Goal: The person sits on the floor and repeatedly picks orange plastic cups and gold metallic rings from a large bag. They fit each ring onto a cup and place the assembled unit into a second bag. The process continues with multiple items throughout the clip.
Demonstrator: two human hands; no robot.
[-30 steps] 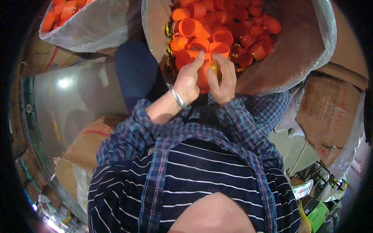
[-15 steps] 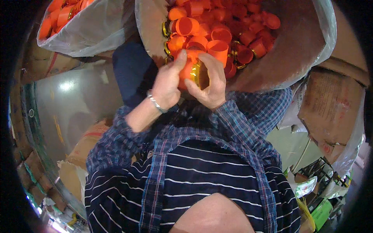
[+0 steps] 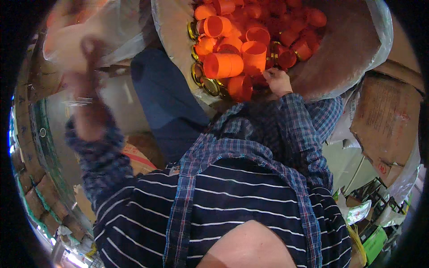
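My left hand (image 3: 87,64) is smeared by motion at the left, by the plastic-lined bag that holds orange pieces. Its fingers cannot be made out, nor whether it holds anything. My right hand (image 3: 279,82) reaches over the near edge of the large lined box, fingers curled in among the orange cups. What they grip, if anything, is hidden. Just left of the fingers an orange cup (image 3: 254,58) stands with its mouth up. Another orange cup (image 3: 223,65) lies on its side, mouth to the left. Below it sits a round gold lid (image 3: 210,86).
The large lined box (image 3: 348,58) stands in front of me, heaped with orange cups and gold-rimmed pieces. A second lined bag (image 3: 127,33) is at the far left. Flattened cardboard (image 3: 386,123) leans at the right. My dark trouser leg (image 3: 163,102) lies between the containers.
My hands have parted from the orange cup with a gold band they held together. The left swung far left toward the bag; the right moved right, down to the cups.
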